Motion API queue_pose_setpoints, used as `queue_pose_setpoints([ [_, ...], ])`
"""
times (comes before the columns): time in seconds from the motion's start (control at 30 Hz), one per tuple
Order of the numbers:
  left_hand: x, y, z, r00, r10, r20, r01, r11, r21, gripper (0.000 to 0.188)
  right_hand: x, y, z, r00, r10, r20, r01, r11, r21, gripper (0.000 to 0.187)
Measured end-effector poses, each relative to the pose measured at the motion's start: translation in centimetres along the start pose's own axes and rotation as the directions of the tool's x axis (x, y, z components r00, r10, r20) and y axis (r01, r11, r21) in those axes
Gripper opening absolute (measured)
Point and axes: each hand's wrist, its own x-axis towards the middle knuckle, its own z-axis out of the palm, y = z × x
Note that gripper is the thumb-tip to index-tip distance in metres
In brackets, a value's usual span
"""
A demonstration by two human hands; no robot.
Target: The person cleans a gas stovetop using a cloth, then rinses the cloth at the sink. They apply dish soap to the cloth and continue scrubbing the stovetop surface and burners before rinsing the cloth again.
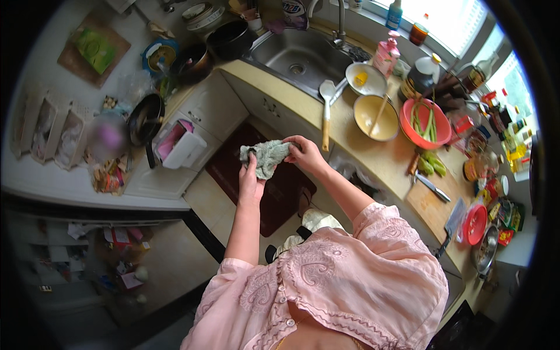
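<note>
A crumpled grey-green cloth [267, 158] is held up between my two hands, in front of my body and over the dark red floor mat [233, 192]. My left hand [251, 179] grips its lower left part, the thumb lying over the fabric. At the cloth's right end, my right hand [305, 153] pinches the edge between thumb and fingers. Both hands are closed on the cloth, away from the counter. The cloth's underside is hidden.
Ahead is a steel sink [274, 49] with a faucet [340, 35]. On the right counter stand a yellow bowl [364, 119], a red bowl [446, 131] with green stalks, a knife [433, 188] and a cutting board [426, 210]. A white bin [185, 146] hangs on the left cabinet.
</note>
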Motion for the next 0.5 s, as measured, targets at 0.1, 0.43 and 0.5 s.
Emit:
queue_pose_setpoints([
  [0.1, 6.2, 2.2, 0.8, 0.995, -0.080, -0.064, 0.078, 0.996, -0.034, 0.032, 7.0, -0.7, -2.3, 0.996, -0.024, -0.084, 0.025, 1.000, 0.015, 0.019],
  [0.43, 29.0, 0.0, 7.9, 0.912, -0.311, 0.266, 0.335, 0.941, -0.050, 0.038, 22.0, -3.8, -14.5, 0.806, -0.456, -0.379, 0.042, 0.682, -0.730, 0.029],
  [0.5, 33.5, -1.6, 10.1, 0.871, -0.362, 0.331, 0.386, 0.923, -0.006, 0.041, 24.4, -4.6, -18.0, 0.779, -0.404, -0.479, -0.043, 0.728, -0.684, 0.028],
])
